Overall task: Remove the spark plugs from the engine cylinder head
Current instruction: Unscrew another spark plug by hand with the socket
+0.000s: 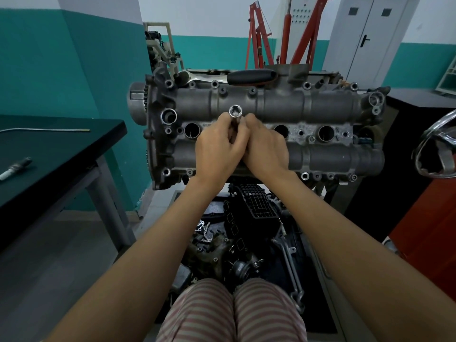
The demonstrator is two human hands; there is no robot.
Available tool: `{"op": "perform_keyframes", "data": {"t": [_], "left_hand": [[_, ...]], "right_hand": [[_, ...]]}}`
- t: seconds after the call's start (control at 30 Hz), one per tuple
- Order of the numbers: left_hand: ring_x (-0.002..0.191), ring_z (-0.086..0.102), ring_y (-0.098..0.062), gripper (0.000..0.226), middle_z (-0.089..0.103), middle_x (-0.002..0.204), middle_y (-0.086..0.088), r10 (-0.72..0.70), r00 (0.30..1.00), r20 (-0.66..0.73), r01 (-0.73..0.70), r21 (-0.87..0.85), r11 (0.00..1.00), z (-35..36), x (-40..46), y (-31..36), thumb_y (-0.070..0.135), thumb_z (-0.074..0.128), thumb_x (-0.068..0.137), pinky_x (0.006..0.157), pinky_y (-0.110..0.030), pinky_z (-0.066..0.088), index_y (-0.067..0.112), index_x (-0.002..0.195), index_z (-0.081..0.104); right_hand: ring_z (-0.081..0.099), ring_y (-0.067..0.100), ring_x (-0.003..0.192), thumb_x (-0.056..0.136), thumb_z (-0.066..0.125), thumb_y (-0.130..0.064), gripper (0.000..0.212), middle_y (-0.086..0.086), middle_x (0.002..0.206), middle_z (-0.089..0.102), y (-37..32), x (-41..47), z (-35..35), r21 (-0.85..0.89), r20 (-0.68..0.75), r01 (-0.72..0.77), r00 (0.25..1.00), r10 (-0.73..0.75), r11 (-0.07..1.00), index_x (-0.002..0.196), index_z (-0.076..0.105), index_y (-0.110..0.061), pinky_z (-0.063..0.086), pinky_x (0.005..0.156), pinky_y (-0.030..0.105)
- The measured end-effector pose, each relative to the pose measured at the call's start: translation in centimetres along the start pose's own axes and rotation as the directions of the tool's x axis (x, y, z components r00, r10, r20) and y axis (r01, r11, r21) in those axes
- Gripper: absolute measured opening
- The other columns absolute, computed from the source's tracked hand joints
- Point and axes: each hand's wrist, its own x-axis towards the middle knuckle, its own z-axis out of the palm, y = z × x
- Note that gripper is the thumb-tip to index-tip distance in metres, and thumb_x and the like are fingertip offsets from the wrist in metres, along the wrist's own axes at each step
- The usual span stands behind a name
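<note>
A grey engine cylinder head [333, 154] lies across the middle of the view with a row of round plug wells. A silver spark plug socket [235, 114] stands upright in the second well from the left, its hex opening facing up. My left hand [219, 148] and my right hand [265, 145] both curl round the socket's shaft from either side, fingers meeting at it. Open wells show at the left [192, 130] and at the right [281, 130], [326, 133]. One removed spark plug [15, 167] lies on the dark table at the left.
A ratchet with a black handle [251, 77] rests on the head's far edge. The dark table [61, 149] also carries a thin metal rod [44, 130]. Engine parts [246, 243] crowd the floor below. A red engine hoist [283, 33] stands behind, a chrome wheel [434, 146] at the right.
</note>
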Motion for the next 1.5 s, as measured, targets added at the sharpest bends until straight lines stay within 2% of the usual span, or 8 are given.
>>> {"op": "perform_keyframes", "data": {"t": [0.2, 0.33, 0.53, 0.77, 0.87, 1.0, 1.3, 1.5], "left_hand": [[0.043, 0.032, -0.019, 0.052, 0.035, 0.042, -0.004, 0.018, 1.000, -0.023, -0.018, -0.013, 1.000, 0.14, 0.42, 0.04, 0.033, 0.061, 0.089, 0.048, -0.034, 0.031, 0.006, 0.051, 0.039], [0.045, 0.033, -0.015, 0.045, 0.033, 0.046, 0.006, 0.027, 0.999, -0.024, -0.027, -0.001, 1.000, 0.07, 0.09, 0.03, 0.032, 0.061, 0.088, 0.048, -0.032, 0.033, 0.003, 0.058, 0.045], [0.050, 0.044, -0.018, 0.024, 0.047, 0.054, -0.003, -0.011, 1.000, 0.008, 0.011, 0.004, 1.000, 0.06, -0.10, -0.29, 0.021, 0.055, 0.089, 0.050, -0.027, 0.035, 0.003, 0.074, 0.050], [0.043, 0.031, -0.017, 0.049, 0.038, 0.042, -0.004, 0.005, 0.999, -0.039, -0.006, -0.034, 0.999, 0.25, 0.33, -0.16, 0.027, 0.061, 0.090, 0.046, -0.035, 0.032, 0.008, 0.052, 0.038], [0.043, 0.031, -0.011, 0.043, 0.033, 0.044, 0.008, 0.016, 1.000, -0.025, -0.016, -0.025, 1.000, 0.20, 0.10, -0.08, 0.029, 0.061, 0.090, 0.047, -0.033, 0.033, 0.008, 0.057, 0.043], [0.049, 0.039, -0.016, 0.035, 0.041, 0.053, 0.000, -0.004, 1.000, 0.001, 0.004, -0.021, 1.000, 0.11, -0.13, -0.12, 0.031, 0.055, 0.088, 0.050, -0.031, 0.036, 0.001, 0.071, 0.049], [0.043, 0.028, -0.015, 0.051, 0.029, 0.042, 0.005, -0.001, 1.000, -0.019, 0.001, -0.001, 1.000, 0.28, 0.44, -0.08, 0.028, 0.059, 0.091, 0.046, -0.029, 0.028, 0.018, 0.050, 0.029], [0.045, 0.034, -0.013, 0.040, 0.035, 0.048, 0.007, 0.013, 1.000, -0.022, -0.014, -0.010, 1.000, 0.26, -0.08, -0.19, 0.031, 0.059, 0.090, 0.048, -0.026, 0.032, 0.005, 0.063, 0.045]], "right_hand": [[0.061, 0.033, 0.066, 0.091, 0.049, -0.030, 0.027, 0.012, 0.076, 0.066, -0.17, 0.07, -0.19, 0.027, -0.010, 0.010, 1.000, -0.009, 1.000, 0.083, 0.061, -0.007, 0.025, 0.054, 0.029], [0.060, 0.031, 0.072, 0.092, 0.043, -0.021, 0.022, 0.011, 0.085, 0.066, -0.10, 0.10, 0.05, -0.039, 0.018, 0.013, 1.000, -0.012, 0.999, 0.089, 0.059, -0.006, 0.024, 0.055, 0.029], [0.054, 0.031, 0.067, 0.096, 0.039, -0.029, 0.019, 0.008, 0.093, 0.056, -0.07, 0.07, 0.13, 0.023, 0.022, -0.016, 1.000, 0.016, 1.000, 0.093, 0.042, -0.011, 0.017, 0.053, 0.032], [0.061, 0.027, 0.073, 0.094, 0.041, -0.036, 0.032, 0.008, 0.087, 0.066, 0.10, 0.16, 0.18, -0.036, 0.019, 0.030, 0.999, -0.029, 0.999, 0.095, 0.059, -0.009, 0.028, 0.056, 0.029], [0.060, 0.027, 0.075, 0.095, 0.040, -0.028, 0.029, 0.007, 0.091, 0.066, 0.19, 0.17, 0.15, -0.035, 0.029, 0.044, 0.999, -0.043, 0.998, 0.096, 0.061, -0.009, 0.029, 0.057, 0.029], [0.058, 0.028, 0.073, 0.096, 0.038, -0.027, 0.023, 0.007, 0.096, 0.060, 0.07, 0.22, 0.34, -0.065, 0.058, 0.011, 0.998, -0.007, 0.998, 0.100, 0.051, -0.009, 0.028, 0.056, 0.031], [0.061, 0.030, 0.068, 0.093, 0.045, -0.032, 0.030, 0.009, 0.081, 0.066, -0.08, 0.12, -0.12, -0.007, 0.003, 0.033, 0.999, -0.033, 0.999, 0.086, 0.061, -0.008, 0.025, 0.054, 0.028], [0.060, 0.032, 0.066, 0.091, 0.045, -0.022, 0.023, 0.010, 0.079, 0.065, -0.24, 0.05, -0.13, -0.008, -0.006, 0.033, 0.999, -0.033, 0.999, 0.083, 0.061, -0.007, 0.024, 0.053, 0.029]]}}
